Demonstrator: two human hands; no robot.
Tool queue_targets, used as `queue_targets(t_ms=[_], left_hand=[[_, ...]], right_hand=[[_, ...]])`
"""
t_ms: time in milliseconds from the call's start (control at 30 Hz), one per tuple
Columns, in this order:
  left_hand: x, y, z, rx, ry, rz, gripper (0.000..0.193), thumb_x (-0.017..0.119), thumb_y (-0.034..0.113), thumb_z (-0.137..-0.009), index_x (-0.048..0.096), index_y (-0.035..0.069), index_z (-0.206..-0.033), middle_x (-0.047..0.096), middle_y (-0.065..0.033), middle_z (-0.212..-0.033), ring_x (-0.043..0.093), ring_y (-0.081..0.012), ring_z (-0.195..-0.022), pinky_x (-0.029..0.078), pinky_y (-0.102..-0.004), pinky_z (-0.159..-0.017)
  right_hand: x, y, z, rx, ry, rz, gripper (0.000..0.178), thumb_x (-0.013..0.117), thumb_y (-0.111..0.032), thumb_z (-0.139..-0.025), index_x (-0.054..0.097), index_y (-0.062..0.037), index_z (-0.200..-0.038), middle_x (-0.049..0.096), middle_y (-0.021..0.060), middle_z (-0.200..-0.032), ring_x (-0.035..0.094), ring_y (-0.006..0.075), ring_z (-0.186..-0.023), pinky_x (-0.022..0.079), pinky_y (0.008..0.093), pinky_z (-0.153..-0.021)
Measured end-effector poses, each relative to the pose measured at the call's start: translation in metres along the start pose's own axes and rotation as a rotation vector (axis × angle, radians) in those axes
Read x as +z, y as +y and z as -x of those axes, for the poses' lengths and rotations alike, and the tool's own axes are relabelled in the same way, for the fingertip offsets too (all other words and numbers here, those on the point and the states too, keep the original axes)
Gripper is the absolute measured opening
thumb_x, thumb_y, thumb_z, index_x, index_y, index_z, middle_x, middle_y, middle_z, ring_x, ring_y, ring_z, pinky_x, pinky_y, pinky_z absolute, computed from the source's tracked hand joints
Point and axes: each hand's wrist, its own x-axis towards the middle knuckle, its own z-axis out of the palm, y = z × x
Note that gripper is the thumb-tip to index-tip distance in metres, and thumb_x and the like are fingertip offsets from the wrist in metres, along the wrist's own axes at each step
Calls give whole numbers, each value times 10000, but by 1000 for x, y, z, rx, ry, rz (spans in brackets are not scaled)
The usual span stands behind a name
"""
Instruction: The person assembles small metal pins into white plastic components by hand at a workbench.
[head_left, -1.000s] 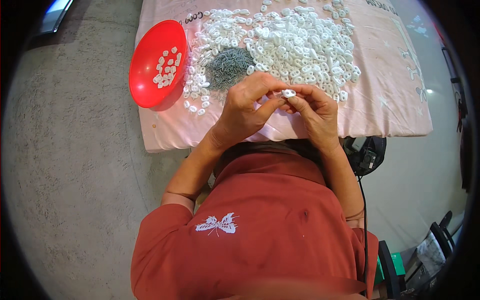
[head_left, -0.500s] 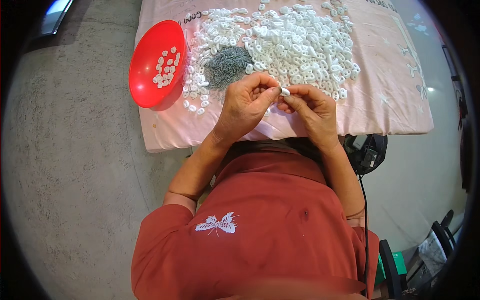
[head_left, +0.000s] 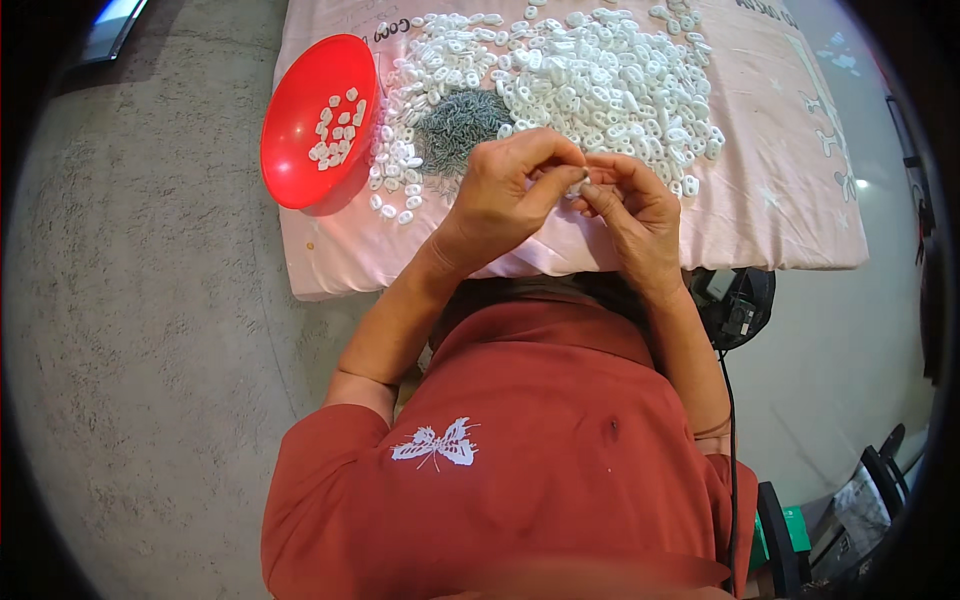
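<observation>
Between my two hands, above the near edge of the table, is a small white plastic piece (head_left: 576, 188), mostly covered by my fingers. My left hand (head_left: 510, 195) pinches it from one side with thumb and forefinger. From the other side my right hand (head_left: 640, 210) grips it between thumb and fingertips. Just beyond my hands lies a broad heap of white oval plastic pieces (head_left: 610, 85), with holes showing in many of them. Left of that heap sits a pile of small grey metal screws or springs (head_left: 462, 128), too fine to tell which.
A red bowl (head_left: 290, 150) holding several whitish pieces rests tilted at the table's left edge. Pink printed cloth (head_left: 770, 210) covers the table. Below its near edge, right of my body, hangs a dark bag (head_left: 740, 310) with a black cable.
My left hand has shifted slightly right and up, closer to my right hand. The white piece has turned and is now more hidden by my fingers.
</observation>
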Motion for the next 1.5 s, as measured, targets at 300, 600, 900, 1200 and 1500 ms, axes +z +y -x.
queue_targets(t_ms=[300, 600, 900, 1200, 1500], left_hand=[[-24, -26, 13, -36, 14, -352, 38, 656, 18, -843, 641, -1, -873, 594, -54, -771, 576, -125, -684, 457, -265, -613], [-22, -34, 21, -10, -51, -483, 44, 648, 33, -819, 628, -4, -830, 588, -120, -781, 593, -257, -687, 466, -340, -625], [-2, -19, 18, 68, -94, -499, 58, 647, 58, -820, 613, 15, -839, 601, -154, -839, 612, -317, -778, 479, -390, -682], [9, -29, 21, 139, -88, -608, 54, 562, 36, -832, 547, -5, -863, 560, -200, -913, 561, -401, -865, 449, -468, -762], [-18, -30, 19, 15, -61, -620, 50, 572, 25, -850, 527, 3, -853, 549, -158, -818, 571, -359, -800, 448, -431, -710]], right_hand=[[-6, 2, -1, -40, 20, 50, 192, 600, 16, -928, 626, 46, -1116, 675, 91, -923, 674, 141, -820, 545, 241, -738], [-7, 3, 0, -47, 43, 38, 177, 594, 6, -935, 617, 50, -1105, 685, 108, -919, 680, 148, -825, 552, 245, -743], [-6, 2, 1, -39, 43, 54, 176, 600, 10, -930, 618, 49, -1100, 679, 97, -920, 675, 142, -830, 546, 239, -743], [-3, 1, 1, -30, 49, 11, 201, 604, 11, -928, 586, 50, -1124, 655, 79, -952, 666, 130, -820, 528, 232, -724], [-5, 1, 1, -26, 42, 21, 205, 599, 14, -929, 578, 51, -1129, 652, 84, -957, 673, 139, -838, 535, 235, -733]])
